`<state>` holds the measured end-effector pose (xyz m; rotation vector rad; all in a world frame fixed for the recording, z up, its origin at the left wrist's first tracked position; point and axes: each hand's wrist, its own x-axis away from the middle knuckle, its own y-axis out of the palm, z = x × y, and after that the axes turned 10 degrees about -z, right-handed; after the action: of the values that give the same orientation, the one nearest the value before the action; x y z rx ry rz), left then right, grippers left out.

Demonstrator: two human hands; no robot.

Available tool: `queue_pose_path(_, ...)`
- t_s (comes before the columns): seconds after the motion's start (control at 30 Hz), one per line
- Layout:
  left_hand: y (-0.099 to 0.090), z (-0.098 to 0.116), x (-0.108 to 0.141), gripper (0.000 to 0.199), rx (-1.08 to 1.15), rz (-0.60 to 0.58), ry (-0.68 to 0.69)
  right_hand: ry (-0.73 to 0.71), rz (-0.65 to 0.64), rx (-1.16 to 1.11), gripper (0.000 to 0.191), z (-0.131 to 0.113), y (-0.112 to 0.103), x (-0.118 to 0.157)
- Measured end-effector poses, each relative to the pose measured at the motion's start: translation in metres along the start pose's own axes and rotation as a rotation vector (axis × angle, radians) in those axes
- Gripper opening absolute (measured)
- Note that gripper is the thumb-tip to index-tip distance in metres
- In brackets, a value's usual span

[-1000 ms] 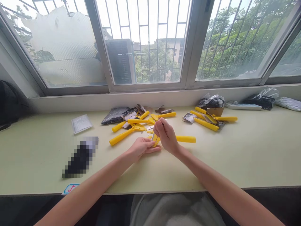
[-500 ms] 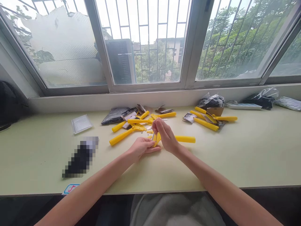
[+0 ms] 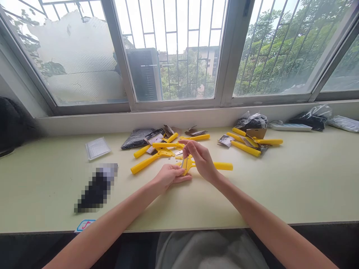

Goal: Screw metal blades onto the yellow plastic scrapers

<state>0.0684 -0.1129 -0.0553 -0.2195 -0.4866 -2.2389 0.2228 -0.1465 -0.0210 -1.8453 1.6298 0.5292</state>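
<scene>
My left hand (image 3: 169, 175) holds the head of a yellow-handled tool (image 3: 223, 166) low over the table, thumb on top and fingers beneath. A thin metal blade or strip shows at its head. My right hand (image 3: 199, 155) is closed just above that head, its index finger stretched to the left and the others curled; whatever it pinches is small and mostly hidden. Beyond the hands lie more yellow-handled tools (image 3: 144, 164) with printed cards (image 3: 154, 136). A few tiny metal parts (image 3: 169, 158) rest beside the tool heads.
Another group of yellow-handled tools (image 3: 246, 148) lies at the right. A clear flat packet (image 3: 97, 148) and a pixelated dark object (image 3: 95, 190) are on the left. Dark plastic bags (image 3: 252, 121) stand along the window sill, and a black bag (image 3: 14, 125) is at the far left.
My right hand's index finger has stretched out to the left and the hand has turned slightly. My left hand and the tool have barely moved.
</scene>
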Motion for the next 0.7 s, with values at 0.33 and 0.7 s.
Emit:
queue_pose_path(0.33, 0.0001, 0.0003, 0.0002, 0.011, -0.015, 0.005, -0.001, 0.066, -0.006, -0.124, 0.032, 0.004, 0.0011, 0.0009)
queue_pose_path(0.7, 0.0016, 0.0012, 0.0012, 0.008, -0.01, 0.009, 0.014, 0.017, -0.064, -0.15, 0.034, 0.0043, -0.0004, 0.0022)
